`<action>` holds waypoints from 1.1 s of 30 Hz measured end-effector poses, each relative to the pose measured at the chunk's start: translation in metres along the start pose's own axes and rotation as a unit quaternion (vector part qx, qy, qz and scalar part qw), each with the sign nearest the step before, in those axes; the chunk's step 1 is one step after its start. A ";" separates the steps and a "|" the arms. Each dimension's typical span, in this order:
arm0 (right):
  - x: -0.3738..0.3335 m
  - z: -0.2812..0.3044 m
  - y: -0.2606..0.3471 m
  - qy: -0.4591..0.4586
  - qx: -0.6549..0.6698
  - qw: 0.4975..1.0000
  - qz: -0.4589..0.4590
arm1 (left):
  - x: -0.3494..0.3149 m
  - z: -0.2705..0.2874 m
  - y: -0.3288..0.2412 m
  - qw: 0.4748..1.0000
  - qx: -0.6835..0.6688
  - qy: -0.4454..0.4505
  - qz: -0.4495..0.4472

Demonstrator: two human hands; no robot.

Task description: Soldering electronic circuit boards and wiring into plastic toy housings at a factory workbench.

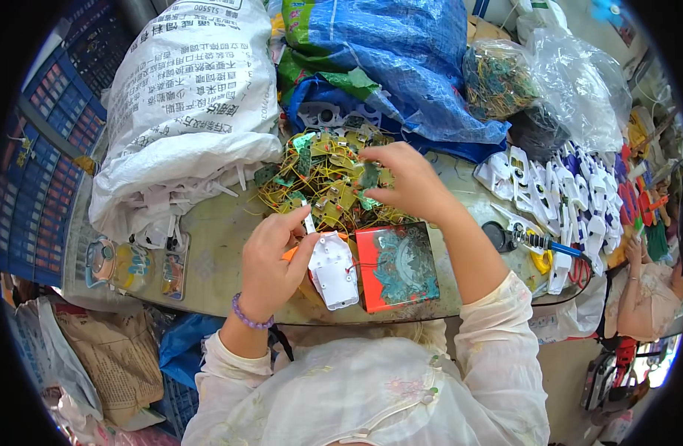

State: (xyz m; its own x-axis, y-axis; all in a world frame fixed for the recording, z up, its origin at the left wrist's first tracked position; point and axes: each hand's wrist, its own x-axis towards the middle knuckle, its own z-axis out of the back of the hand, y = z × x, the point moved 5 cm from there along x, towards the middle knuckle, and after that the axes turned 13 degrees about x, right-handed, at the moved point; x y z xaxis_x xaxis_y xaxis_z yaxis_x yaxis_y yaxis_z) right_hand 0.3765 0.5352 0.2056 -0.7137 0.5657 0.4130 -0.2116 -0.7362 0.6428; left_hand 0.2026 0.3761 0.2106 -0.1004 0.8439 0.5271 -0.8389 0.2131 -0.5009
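My left hand (276, 256) is closed, thumb against fingers, on the narrow end of a white plastic housing (334, 276). Screw posts show on the housing's inner face, and it hangs over the near edge of the table. Above a tangled pile of small circuit boards with yellow wires (330, 171), my right hand (408, 178) curves with thumb and fingers apart. A dark green circuit board (369, 176) shows in the gap between them; whether they touch it I cannot tell. Between my forearms lies a red box with a dark, scuffed top (398, 267).
A white woven sack (193, 104) and a blue woven sack (401, 59) stand behind the pile. White plastic housings (557, 193) heap at the right, near a soldering iron with a blue handle (553, 245). A jar (129, 264) and a phone (176, 267) lie left. Another person's arm (646, 297) shows far right.
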 end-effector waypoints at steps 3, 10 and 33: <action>-0.013 0.024 -0.006 -0.077 0.292 0.949 -0.093 | 0.002 0.004 -0.005 0.993 -0.109 0.037 0.035; -0.053 0.007 0.017 -0.055 0.780 0.618 -0.077 | 0.011 -0.003 -0.042 0.983 -0.110 -0.038 -0.144; -0.086 0.009 0.084 -0.185 -0.036 0.981 0.041 | 0.020 -0.009 -0.013 0.978 -0.189 -0.078 0.042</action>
State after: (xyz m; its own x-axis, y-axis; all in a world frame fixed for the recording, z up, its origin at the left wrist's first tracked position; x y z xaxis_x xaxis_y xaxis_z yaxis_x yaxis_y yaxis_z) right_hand 0.4261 0.4285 0.2297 -0.4416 0.5901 0.6759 -0.2200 -0.8015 0.5560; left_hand 0.2168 0.3945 0.2216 -0.2658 0.7870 0.5567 -0.5687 0.3382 -0.7498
